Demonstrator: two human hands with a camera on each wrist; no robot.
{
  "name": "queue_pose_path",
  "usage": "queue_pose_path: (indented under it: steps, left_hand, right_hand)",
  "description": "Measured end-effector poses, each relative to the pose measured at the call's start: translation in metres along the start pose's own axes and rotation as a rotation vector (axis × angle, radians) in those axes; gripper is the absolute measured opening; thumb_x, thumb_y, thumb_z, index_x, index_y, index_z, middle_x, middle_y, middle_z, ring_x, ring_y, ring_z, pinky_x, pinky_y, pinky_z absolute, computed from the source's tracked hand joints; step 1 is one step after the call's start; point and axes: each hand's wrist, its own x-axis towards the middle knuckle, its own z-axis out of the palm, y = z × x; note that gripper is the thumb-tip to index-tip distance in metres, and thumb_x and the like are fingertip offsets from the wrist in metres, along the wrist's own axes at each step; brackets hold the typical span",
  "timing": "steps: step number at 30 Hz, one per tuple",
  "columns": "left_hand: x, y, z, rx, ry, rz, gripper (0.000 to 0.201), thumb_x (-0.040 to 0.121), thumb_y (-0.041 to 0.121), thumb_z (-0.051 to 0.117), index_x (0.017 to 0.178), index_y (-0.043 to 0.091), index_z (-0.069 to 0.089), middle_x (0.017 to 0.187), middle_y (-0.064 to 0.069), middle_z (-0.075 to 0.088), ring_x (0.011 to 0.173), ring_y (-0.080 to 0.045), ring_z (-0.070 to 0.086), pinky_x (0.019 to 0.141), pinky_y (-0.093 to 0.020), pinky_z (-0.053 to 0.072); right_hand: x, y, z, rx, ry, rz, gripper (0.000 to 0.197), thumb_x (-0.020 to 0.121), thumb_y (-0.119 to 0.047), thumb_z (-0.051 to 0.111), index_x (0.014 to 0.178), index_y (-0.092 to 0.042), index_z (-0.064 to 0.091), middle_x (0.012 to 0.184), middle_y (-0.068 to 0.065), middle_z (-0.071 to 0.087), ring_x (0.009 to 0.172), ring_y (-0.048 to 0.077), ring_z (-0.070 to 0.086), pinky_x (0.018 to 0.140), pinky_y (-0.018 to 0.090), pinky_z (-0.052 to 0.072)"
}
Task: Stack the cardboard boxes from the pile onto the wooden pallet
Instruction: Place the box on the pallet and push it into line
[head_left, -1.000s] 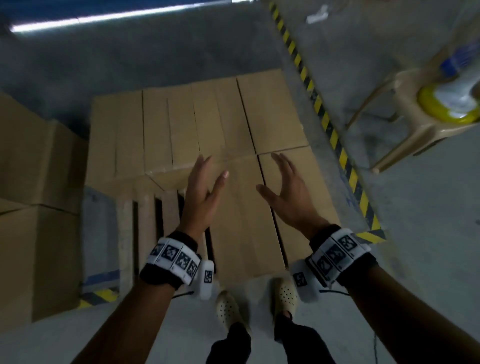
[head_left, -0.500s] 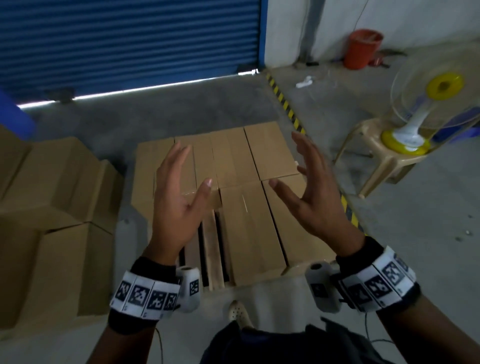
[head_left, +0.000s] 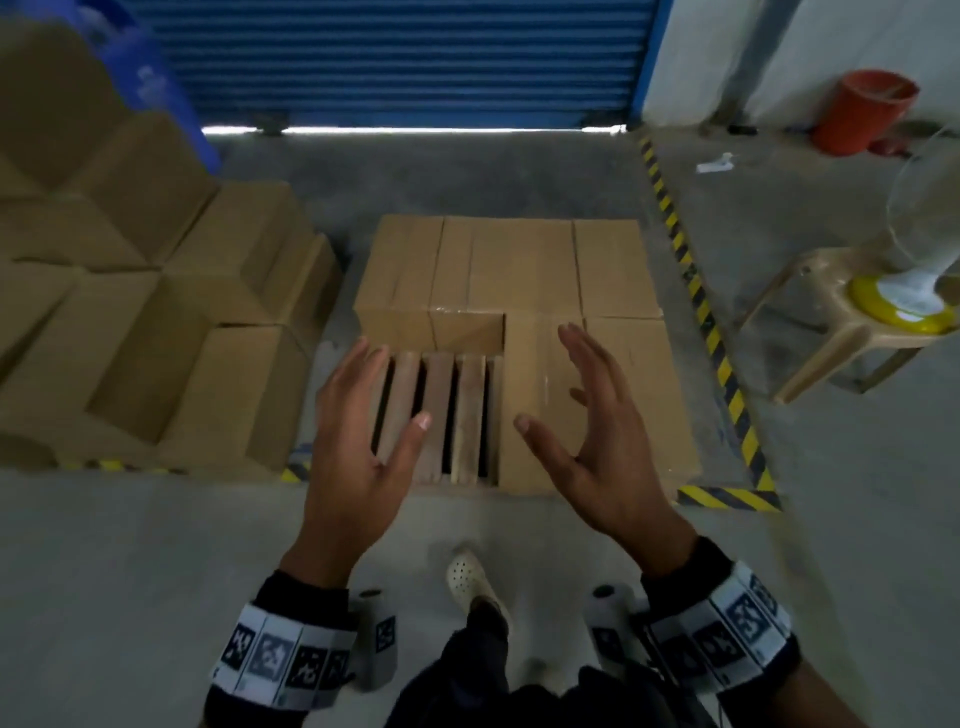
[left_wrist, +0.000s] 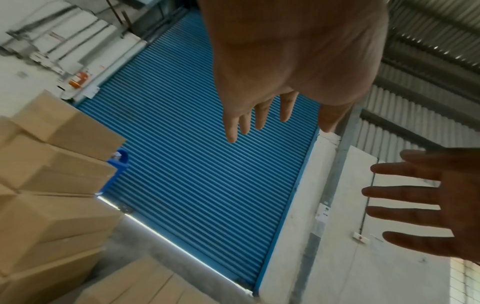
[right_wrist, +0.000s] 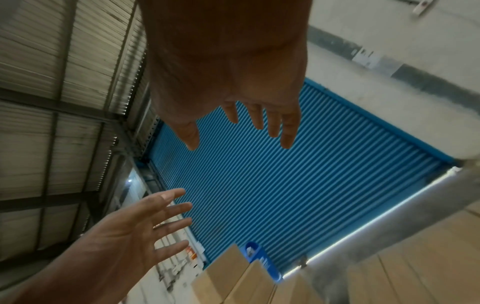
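shutter (head_left: 395, 62): blue, 12 o'clock, behind everything
pile (head_left: 130, 312): cardboard boxes, 9 o'clock of pallet
pallet (head_left: 441, 415): boxes on far and right parts, near-left slats bare
stool (head_left: 841, 332): 3 o'clock, fan base on top
bucket (head_left: 862, 111): orange, 1 o'clock
left hand (head_left: 358, 457): fingers spread, empty, above slats
right hand (head_left: 597, 441): fingers spread, empty

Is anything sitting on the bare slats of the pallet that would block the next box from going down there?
Nothing visible does. The bare slats at the pallet's near left corner hold nothing, with stacked boxes behind and to the right. The left hand and right hand hover open above, holding nothing. The pile stands to the left.
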Motion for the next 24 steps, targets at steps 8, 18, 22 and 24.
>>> queue_pose_path:
  steps: [8, 18, 22, 24]
  left_hand:
    - [-0.072, -0.043, -0.098, 0.114, 0.146, -0.132, 0.065, 0.094, 0.042, 0.055, 0.149, 0.012, 0.041, 0.155, -0.002, 0.037, 0.145, -0.015, 0.034, 0.115, -0.014, 0.024]
    - [-0.120, -0.173, -0.246, 0.180, 0.159, -0.262, 0.064, 0.095, 0.041, 0.056, 0.147, 0.008, 0.043, 0.152, -0.015, 0.042, 0.142, -0.030, 0.039, 0.116, -0.034, 0.033]
    - [-0.114, -0.218, -0.295, 0.198, 0.157, -0.287, 0.062, 0.094, 0.043, 0.057, 0.147, 0.013, 0.045, 0.155, -0.007, 0.037, 0.144, -0.020, 0.033, 0.115, -0.013, 0.024]
    - [-0.104, -0.239, -0.314, 0.200, 0.175, -0.284, 0.061, 0.094, 0.044, 0.056, 0.146, 0.013, 0.047, 0.153, 0.000, 0.035, 0.143, -0.015, 0.031, 0.113, -0.008, 0.021]
  right_hand:
    - [-0.029, -0.063, 0.092, 0.049, -0.168, -0.069, 0.078, 0.090, -0.049, 0.060, 0.153, -0.014, 0.032, 0.157, 0.002, 0.030, 0.147, 0.022, 0.030, 0.106, 0.053, 0.044]
    - [-0.009, -0.143, 0.280, 0.072, -0.299, -0.045, 0.079, 0.087, -0.058, 0.057, 0.151, -0.017, 0.036, 0.158, 0.002, 0.032, 0.147, 0.017, 0.029, 0.106, 0.051, 0.043]
    - [0.007, -0.171, 0.349, 0.048, -0.307, -0.033, 0.082, 0.085, -0.065, 0.053, 0.151, -0.019, 0.037, 0.157, 0.002, 0.033, 0.147, 0.016, 0.029, 0.112, 0.047, 0.039]
    - [0.016, -0.179, 0.373, 0.068, -0.330, -0.014, 0.085, 0.083, -0.072, 0.051, 0.152, -0.024, 0.034, 0.159, -0.001, 0.029, 0.148, 0.014, 0.027, 0.111, 0.048, 0.041]
